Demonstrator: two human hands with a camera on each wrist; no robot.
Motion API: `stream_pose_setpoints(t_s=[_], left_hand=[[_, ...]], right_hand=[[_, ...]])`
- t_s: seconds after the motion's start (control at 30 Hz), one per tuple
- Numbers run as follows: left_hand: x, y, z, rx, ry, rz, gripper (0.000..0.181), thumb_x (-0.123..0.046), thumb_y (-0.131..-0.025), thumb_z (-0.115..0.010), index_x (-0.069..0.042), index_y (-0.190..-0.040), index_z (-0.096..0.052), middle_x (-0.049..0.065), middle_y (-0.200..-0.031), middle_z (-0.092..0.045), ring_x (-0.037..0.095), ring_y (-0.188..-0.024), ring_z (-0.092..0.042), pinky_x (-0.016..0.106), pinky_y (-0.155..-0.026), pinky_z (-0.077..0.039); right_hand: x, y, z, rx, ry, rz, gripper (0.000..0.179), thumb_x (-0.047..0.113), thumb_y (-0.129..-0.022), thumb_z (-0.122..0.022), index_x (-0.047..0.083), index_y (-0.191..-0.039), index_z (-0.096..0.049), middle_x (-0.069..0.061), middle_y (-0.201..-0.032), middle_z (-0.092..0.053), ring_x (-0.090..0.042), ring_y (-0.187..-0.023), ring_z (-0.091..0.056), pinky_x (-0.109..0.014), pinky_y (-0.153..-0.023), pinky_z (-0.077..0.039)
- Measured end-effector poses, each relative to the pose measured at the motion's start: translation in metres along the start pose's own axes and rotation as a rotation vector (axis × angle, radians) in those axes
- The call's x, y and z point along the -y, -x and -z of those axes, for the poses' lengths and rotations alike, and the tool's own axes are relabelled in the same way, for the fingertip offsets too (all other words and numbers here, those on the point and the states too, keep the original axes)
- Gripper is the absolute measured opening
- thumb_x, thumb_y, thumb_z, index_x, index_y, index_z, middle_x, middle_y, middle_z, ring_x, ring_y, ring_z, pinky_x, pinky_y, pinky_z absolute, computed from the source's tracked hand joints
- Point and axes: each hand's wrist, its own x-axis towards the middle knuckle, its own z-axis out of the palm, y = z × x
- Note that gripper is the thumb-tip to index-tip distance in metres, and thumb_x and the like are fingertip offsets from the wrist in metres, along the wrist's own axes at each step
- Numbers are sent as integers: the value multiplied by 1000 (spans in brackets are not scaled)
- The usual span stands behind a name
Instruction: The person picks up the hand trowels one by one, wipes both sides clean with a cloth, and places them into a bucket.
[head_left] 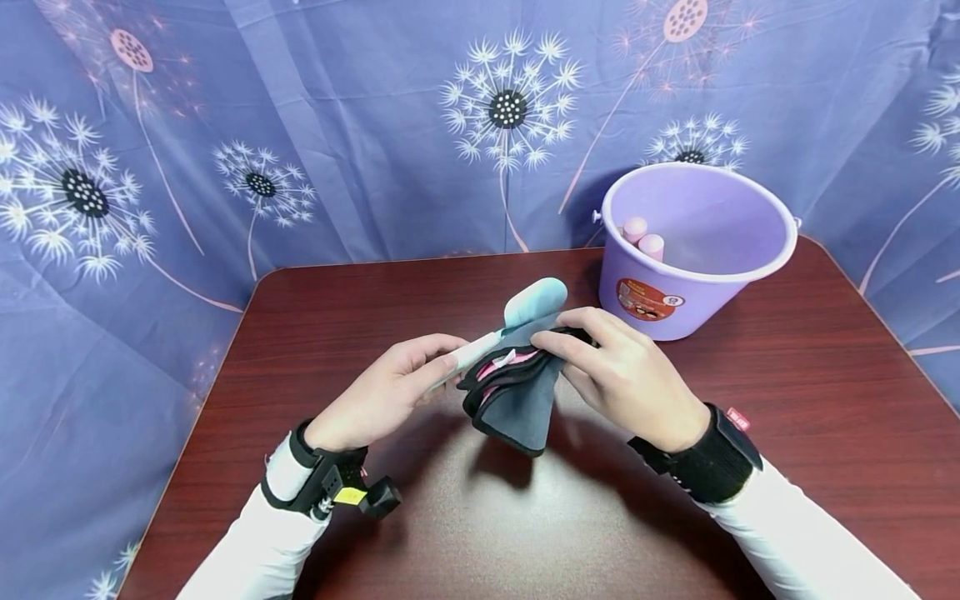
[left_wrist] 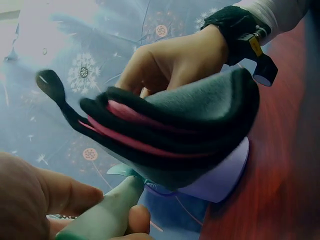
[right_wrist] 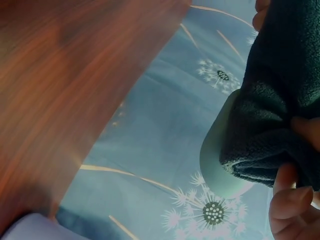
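Observation:
My left hand (head_left: 386, 387) holds the pale handle (left_wrist: 112, 207) of a tool with a rounded, light teal head (head_left: 536, 302). The working face of that head is turned away, so its kind is unclear. A folded dark grey cloth (head_left: 521, 412) with black edging and pink inner layers hangs above the table, in front of part of the tool. Fingers and thumb of my right hand (head_left: 630, 379) pinch its upper right end. In the right wrist view the teal head lies against the far side of the fuzzy cloth (right_wrist: 265, 115).
A purple bucket (head_left: 697, 287) with an orange label stands at the back right of the brown table (head_left: 337, 308). Inside it are pink cylindrical objects (head_left: 651, 245). A blue curtain (head_left: 360, 125) with dandelion prints hangs behind the table.

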Motion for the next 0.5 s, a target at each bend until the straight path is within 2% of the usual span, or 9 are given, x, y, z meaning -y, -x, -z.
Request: stream_pose_setpoints(t_s=[0.1,0.23,0.4,0.5], left_hand=[[0,0,0,-4,-33,1,22,-25,-106,-49,-21,-119,-66,6,-97,-60,25,-95,-55,37,-80,-44],[-1,1,0,-7,-73,10,21,-26,-105,-50,-23,-118,-66,1,-99,-61,20,-96,-55,38,-82,-44],[-2,2,3,-1,-74,26,18,-25,-105,-51,-25,-116,-66,3,-77,-49,19,-71,-45,29,-64,-37],[-1,3,5,12,-39,41,18,-24,-105,-51,-23,-115,-65,7,-71,-42,20,-62,-36,27,-55,-30]], right_hand=[[0,-1,0,-15,-21,6,29,5,-92,-54,8,-117,-70,-12,-109,-61,-23,-96,-60,-35,-81,-48],[0,-2,2,-36,-37,5,30,4,-92,-53,6,-116,-69,-12,-109,-61,-23,-95,-59,-35,-80,-48],[-3,-2,4,-79,-11,-21,32,3,-91,-50,5,-116,-70,-14,-108,-62,-26,-95,-60,-38,-80,-49],[-6,-3,5,-105,11,-44,33,3,-91,-48,5,-115,-70,-15,-108,-63,-27,-93,-60,-39,-79,-49]])
